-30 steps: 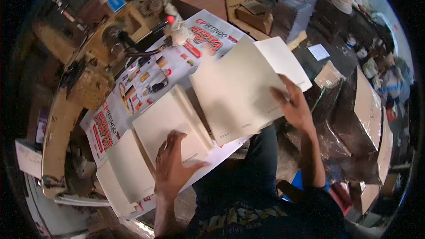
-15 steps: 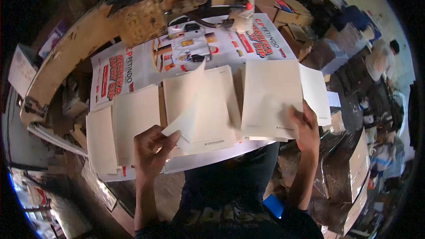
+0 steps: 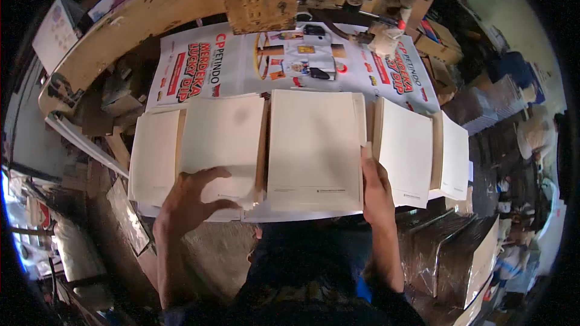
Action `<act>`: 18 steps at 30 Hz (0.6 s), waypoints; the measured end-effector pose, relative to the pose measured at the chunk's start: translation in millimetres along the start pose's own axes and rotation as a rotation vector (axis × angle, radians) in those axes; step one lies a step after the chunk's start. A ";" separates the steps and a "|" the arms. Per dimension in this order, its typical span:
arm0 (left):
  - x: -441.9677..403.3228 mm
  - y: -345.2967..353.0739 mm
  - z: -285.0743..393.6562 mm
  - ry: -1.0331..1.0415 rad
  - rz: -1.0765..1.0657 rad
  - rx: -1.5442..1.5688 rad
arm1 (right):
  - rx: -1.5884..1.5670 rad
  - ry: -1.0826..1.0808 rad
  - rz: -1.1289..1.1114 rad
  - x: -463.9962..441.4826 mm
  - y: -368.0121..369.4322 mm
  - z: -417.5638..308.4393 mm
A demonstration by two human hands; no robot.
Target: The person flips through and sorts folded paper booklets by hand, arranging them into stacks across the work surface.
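Observation:
Several stacks of cream paper sheets lie in a row in front of me. My left hand (image 3: 196, 196) is open over the lower part of the second stack from the left (image 3: 220, 139), thumb and fingers spread apart. At the lower right edge of the middle stack (image 3: 314, 145), my right hand (image 3: 376, 187) has its fingers closed along the sheets' side. Small print runs along the bottom of the middle stack's top sheet. Farther right are a paper stack (image 3: 403, 151) and the rightmost stack (image 3: 454, 157); the leftmost stack (image 3: 154, 157) sits beside my left hand.
A printed poster sheet (image 3: 235, 72) lies under and behind the stacks. Beyond it stand a worn wooden block (image 3: 260, 0) and a white bottle (image 3: 386, 39). A curved wooden rim (image 3: 90, 36) borders the left. Plastic-wrapped brown boxes (image 3: 453, 253) stand at lower right.
My left hand has let go of the lifted sheet corner and opened. My right hand has moved to the middle stack's edge. The view has shifted, so the stacks and poster sit differently.

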State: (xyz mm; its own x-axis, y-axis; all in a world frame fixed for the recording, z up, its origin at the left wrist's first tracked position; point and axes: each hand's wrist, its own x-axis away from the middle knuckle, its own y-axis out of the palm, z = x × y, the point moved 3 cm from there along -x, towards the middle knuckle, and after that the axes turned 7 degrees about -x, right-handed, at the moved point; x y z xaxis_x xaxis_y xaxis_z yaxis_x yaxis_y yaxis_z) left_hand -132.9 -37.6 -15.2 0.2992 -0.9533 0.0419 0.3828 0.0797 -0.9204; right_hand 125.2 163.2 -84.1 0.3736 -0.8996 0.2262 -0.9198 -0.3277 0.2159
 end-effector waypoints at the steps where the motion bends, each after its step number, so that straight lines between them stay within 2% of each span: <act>1: 6.1 -2.5 -3.4 -0.013 0.002 0.001 | 0.159 -0.084 -0.123 0.8 9.4 -5.2; 2: 13.0 -4.8 -11.0 -0.167 0.045 0.278 | 0.391 -0.220 -0.282 4.2 17.6 -18.3; 3: 19.8 -6.1 -20.2 -0.320 0.089 0.555 | 0.390 -0.217 -0.294 2.5 20.4 -14.1; 4: 21.2 -4.5 -43.8 -0.351 0.129 0.476 | 0.348 -0.269 -0.259 0.4 20.8 -9.9; 5: 24.6 -26.0 -35.9 -0.483 0.128 0.491 | 0.305 -0.321 -0.221 -0.3 22.0 -7.3; 7: 52.9 0.9 -85.8 -0.401 0.672 0.902 | 0.183 -0.281 -0.292 3.1 32.0 -3.1; 8: 61.9 9.9 -105.6 -0.401 0.672 0.897 | 0.140 -0.225 -0.286 10.1 40.1 1.2; 10: 68.1 17.6 -133.6 -0.169 0.839 1.605 | 0.139 -0.149 -0.321 15.6 63.5 16.0; 11: 64.0 20.1 -140.3 -0.160 0.826 1.600 | 0.119 -0.121 -0.371 17.7 82.1 19.9; 13: 58.8 16.5 -144.0 -0.455 0.681 0.376 | 0.120 -0.292 -0.553 19.7 121.6 22.4; 15: 30.6 20.0 -129.8 -0.650 0.445 0.540 | 0.232 -0.246 -0.628 20.0 150.6 46.7; 17: 26.4 60.5 -188.7 -0.378 0.308 -0.130 | 0.208 -0.161 -0.724 12.6 174.9 89.9; 18: 19.7 32.0 -140.3 -0.531 0.219 -0.067 | -0.096 -0.111 -0.811 15.3 190.7 105.5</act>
State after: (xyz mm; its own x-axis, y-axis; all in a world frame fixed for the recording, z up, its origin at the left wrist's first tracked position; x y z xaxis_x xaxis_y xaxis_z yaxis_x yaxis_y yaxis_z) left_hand -237.4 -94.7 -98.3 0.7694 -0.6384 0.0212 0.2117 0.2236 -0.9514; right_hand -57.1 56.5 -139.7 0.8989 -0.4187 -0.1291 -0.3528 -0.8663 0.3535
